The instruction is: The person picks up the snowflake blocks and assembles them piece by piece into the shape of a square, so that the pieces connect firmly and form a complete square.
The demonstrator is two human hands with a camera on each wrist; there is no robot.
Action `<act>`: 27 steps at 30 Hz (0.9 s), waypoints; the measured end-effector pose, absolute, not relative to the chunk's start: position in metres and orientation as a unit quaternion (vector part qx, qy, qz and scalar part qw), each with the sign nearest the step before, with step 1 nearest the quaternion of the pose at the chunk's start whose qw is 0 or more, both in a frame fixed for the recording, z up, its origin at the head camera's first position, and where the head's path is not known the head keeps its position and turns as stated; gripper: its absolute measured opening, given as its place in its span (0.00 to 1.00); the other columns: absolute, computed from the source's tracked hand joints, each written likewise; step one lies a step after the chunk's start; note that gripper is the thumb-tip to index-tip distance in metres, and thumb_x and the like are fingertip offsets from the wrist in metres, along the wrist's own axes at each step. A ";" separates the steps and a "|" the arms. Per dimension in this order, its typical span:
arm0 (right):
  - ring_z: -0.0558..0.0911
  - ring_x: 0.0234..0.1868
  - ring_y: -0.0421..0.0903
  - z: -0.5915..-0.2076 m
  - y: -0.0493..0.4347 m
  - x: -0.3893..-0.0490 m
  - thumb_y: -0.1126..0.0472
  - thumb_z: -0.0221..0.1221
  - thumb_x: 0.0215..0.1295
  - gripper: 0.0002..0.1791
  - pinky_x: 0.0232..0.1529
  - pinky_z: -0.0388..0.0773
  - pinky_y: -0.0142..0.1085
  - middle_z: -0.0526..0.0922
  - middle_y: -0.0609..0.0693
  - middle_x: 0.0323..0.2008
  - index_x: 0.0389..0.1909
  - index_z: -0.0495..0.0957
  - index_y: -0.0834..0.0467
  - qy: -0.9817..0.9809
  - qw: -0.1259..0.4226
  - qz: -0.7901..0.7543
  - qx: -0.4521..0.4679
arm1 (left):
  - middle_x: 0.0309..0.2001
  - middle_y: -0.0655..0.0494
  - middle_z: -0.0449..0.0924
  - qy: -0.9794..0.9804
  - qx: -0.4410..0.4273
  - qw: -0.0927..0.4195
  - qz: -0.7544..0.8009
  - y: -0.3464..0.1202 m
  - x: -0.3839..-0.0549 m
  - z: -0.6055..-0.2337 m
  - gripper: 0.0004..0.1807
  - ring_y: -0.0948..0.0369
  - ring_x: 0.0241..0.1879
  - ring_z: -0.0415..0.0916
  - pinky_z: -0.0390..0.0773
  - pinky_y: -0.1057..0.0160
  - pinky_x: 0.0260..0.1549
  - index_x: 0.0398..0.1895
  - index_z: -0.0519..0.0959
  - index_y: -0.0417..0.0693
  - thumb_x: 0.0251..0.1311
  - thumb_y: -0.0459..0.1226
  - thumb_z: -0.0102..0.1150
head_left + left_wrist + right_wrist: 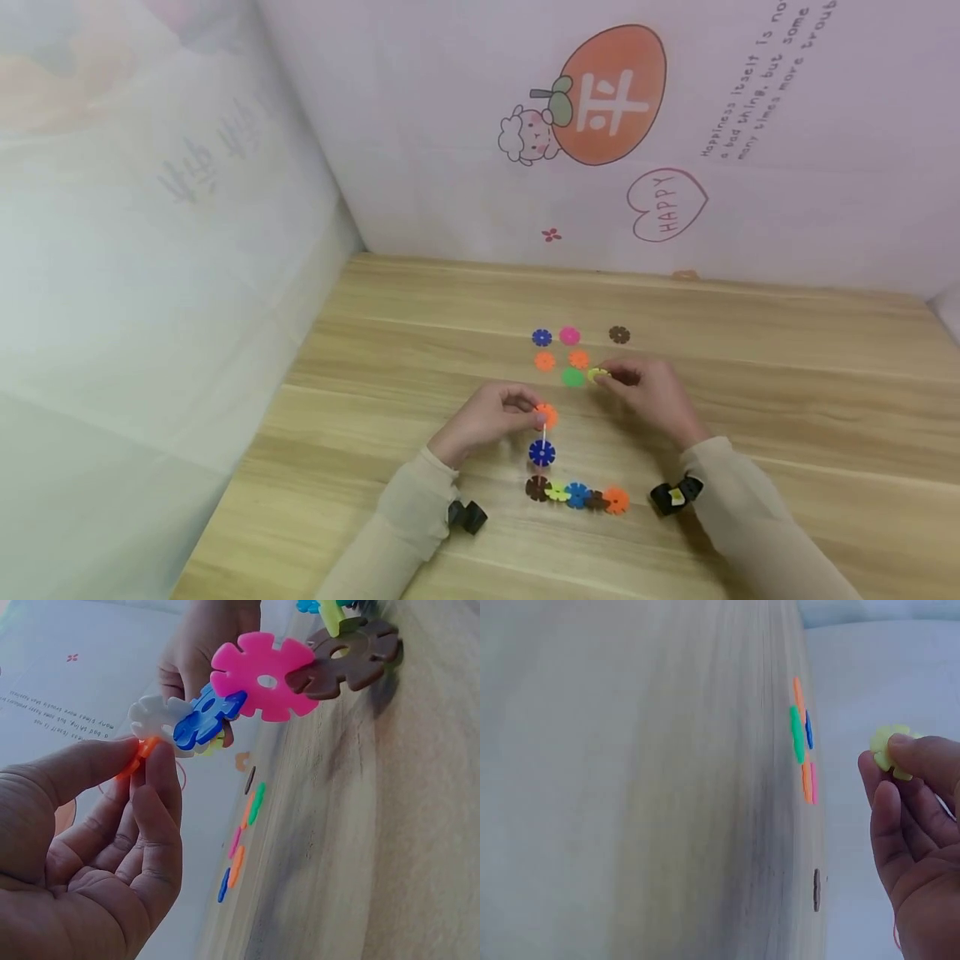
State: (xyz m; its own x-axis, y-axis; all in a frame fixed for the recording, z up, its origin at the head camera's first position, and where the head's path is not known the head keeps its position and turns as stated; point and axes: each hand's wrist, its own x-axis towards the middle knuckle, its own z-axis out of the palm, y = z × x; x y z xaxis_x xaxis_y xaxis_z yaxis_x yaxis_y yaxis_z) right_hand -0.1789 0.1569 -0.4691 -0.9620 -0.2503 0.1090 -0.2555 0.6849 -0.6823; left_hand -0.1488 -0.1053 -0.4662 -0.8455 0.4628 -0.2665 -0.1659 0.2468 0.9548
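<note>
My left hand [495,417] pinches an orange notched disc [548,416] between thumb and fingertips. That disc is the end of a linked chain of flower-shaped discs: a white disc [155,718], a blue disc [209,716], a pink disc [264,676] and a brown disc [343,658] follow it in the left wrist view. From the brown one the chain bends along the table through yellow, blue [577,495] and brown discs to an orange end disc [617,501]. My right hand [651,393] pinches a loose yellow disc [892,751] by thumb and fingers, apart from the chain.
Loose discs lie flat beyond the hands: green [573,377], two orange [544,361], blue [542,337], pink [570,335] and, farther right, brown [618,334]. A printed cloth wall [465,167] rises at the back edge of the wooden table [810,400], another on the left.
</note>
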 end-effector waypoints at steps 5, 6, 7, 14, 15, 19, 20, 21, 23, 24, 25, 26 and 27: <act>0.81 0.34 0.37 -0.467 0.152 -0.166 0.58 0.65 0.56 0.08 0.36 0.79 0.29 0.85 0.42 0.35 0.37 0.84 0.46 -0.903 0.019 0.391 0.175 | 0.33 0.55 0.84 0.748 0.105 0.257 0.602 -0.105 -0.149 -0.466 0.07 0.54 0.38 0.82 0.80 0.60 0.42 0.38 0.81 0.49 0.55 0.35 0.63; 0.81 0.33 0.36 -0.467 0.150 -0.163 0.59 0.66 0.55 0.08 0.36 0.80 0.29 0.85 0.41 0.35 0.36 0.84 0.45 -0.899 0.027 0.393 0.192 | 0.33 0.55 0.84 0.749 0.106 0.256 0.602 -0.105 -0.150 -0.466 0.07 0.54 0.38 0.82 0.80 0.60 0.42 0.38 0.81 0.49 0.55 0.35 0.63; 0.81 0.33 0.35 -0.467 0.149 -0.161 0.60 0.67 0.54 0.09 0.36 0.80 0.29 0.85 0.40 0.34 0.36 0.84 0.45 -0.895 0.038 0.391 0.211 | 0.33 0.56 0.84 0.750 0.108 0.256 0.600 -0.105 -0.150 -0.466 0.07 0.54 0.38 0.82 0.80 0.61 0.42 0.38 0.81 0.49 0.55 0.35 0.63; 0.82 0.32 0.33 -0.472 0.142 -0.148 0.66 0.70 0.47 0.14 0.33 0.79 0.25 0.85 0.39 0.32 0.33 0.84 0.45 -0.854 0.118 0.383 0.332 | 0.32 0.56 0.84 0.755 0.115 0.253 0.594 -0.105 -0.151 -0.466 0.08 0.53 0.37 0.82 0.79 0.64 0.40 0.36 0.81 0.50 0.53 0.38 0.65; 0.83 0.33 0.33 -0.473 0.140 -0.146 0.67 0.70 0.46 0.14 0.34 0.79 0.24 0.86 0.39 0.33 0.33 0.84 0.46 -0.846 0.120 0.390 0.342 | 0.32 0.56 0.84 0.756 0.114 0.252 0.593 -0.105 -0.151 -0.466 0.08 0.53 0.37 0.82 0.79 0.63 0.40 0.36 0.81 0.50 0.53 0.38 0.66; 0.84 0.35 0.38 -0.478 0.136 -0.142 0.72 0.69 0.45 0.15 0.41 0.77 0.21 0.86 0.44 0.34 0.33 0.84 0.51 -0.818 0.127 0.418 0.373 | 0.32 0.56 0.84 0.759 0.111 0.250 0.591 -0.105 -0.151 -0.464 0.07 0.54 0.36 0.82 0.79 0.63 0.38 0.35 0.82 0.50 0.52 0.38 0.67; 0.84 0.35 0.39 -0.478 0.135 -0.142 0.73 0.68 0.44 0.15 0.42 0.77 0.21 0.86 0.45 0.34 0.33 0.84 0.53 -0.811 0.130 0.425 0.380 | 0.32 0.56 0.84 0.761 0.110 0.249 0.589 -0.105 -0.151 -0.464 0.07 0.54 0.36 0.82 0.79 0.63 0.38 0.35 0.82 0.50 0.52 0.38 0.67; 0.84 0.36 0.39 -0.478 0.133 -0.141 0.74 0.68 0.43 0.16 0.42 0.77 0.22 0.86 0.46 0.34 0.33 0.84 0.54 -0.805 0.136 0.429 0.388 | 0.32 0.57 0.84 0.762 0.109 0.248 0.588 -0.105 -0.150 -0.464 0.07 0.54 0.36 0.82 0.79 0.63 0.38 0.35 0.82 0.50 0.52 0.39 0.67; 0.85 0.35 0.40 -0.478 0.131 -0.141 0.76 0.68 0.41 0.17 0.42 0.77 0.22 0.86 0.47 0.34 0.33 0.84 0.56 -0.790 0.148 0.437 0.403 | 0.32 0.57 0.84 0.764 0.109 0.248 0.586 -0.105 -0.150 -0.463 0.07 0.55 0.37 0.82 0.79 0.63 0.39 0.35 0.82 0.51 0.51 0.39 0.67; 0.85 0.35 0.41 -0.477 0.130 -0.140 0.77 0.68 0.40 0.17 0.42 0.77 0.23 0.86 0.48 0.34 0.32 0.84 0.57 -0.784 0.154 0.441 0.410 | 0.32 0.57 0.84 0.764 0.108 0.248 0.585 -0.105 -0.150 -0.463 0.08 0.55 0.37 0.82 0.79 0.63 0.39 0.35 0.82 0.51 0.51 0.39 0.67; 0.85 0.35 0.41 -0.477 0.128 -0.140 0.78 0.68 0.39 0.18 0.42 0.77 0.23 0.86 0.48 0.34 0.32 0.84 0.57 -0.779 0.160 0.442 0.415 | 0.32 0.57 0.84 0.765 0.107 0.247 0.586 -0.105 -0.149 -0.463 0.07 0.55 0.37 0.82 0.79 0.63 0.39 0.34 0.82 0.51 0.51 0.39 0.67; 0.85 0.35 0.41 -0.477 0.128 -0.140 0.78 0.68 0.38 0.18 0.42 0.77 0.23 0.86 0.48 0.34 0.32 0.84 0.57 -0.776 0.166 0.442 0.419 | 0.32 0.57 0.84 0.764 0.105 0.248 0.586 -0.105 -0.149 -0.462 0.07 0.55 0.37 0.82 0.79 0.62 0.39 0.34 0.82 0.51 0.51 0.39 0.67; 0.85 0.35 0.41 -0.477 0.127 -0.140 0.78 0.69 0.38 0.18 0.42 0.78 0.23 0.86 0.48 0.34 0.32 0.84 0.58 -0.773 0.170 0.443 0.421 | 0.32 0.57 0.84 0.763 0.104 0.248 0.587 -0.105 -0.149 -0.462 0.07 0.55 0.37 0.82 0.79 0.62 0.39 0.34 0.82 0.51 0.51 0.39 0.67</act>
State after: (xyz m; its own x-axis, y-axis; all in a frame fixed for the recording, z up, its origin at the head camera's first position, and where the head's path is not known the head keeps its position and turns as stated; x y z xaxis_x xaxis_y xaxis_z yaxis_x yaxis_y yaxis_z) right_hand -0.1399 0.1270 -0.4766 -0.5881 -0.5002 0.6355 -0.8014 0.2543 -0.5415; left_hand -0.1485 -0.1050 -0.4621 -0.8549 0.4505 -0.2573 -0.1329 0.2893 0.9480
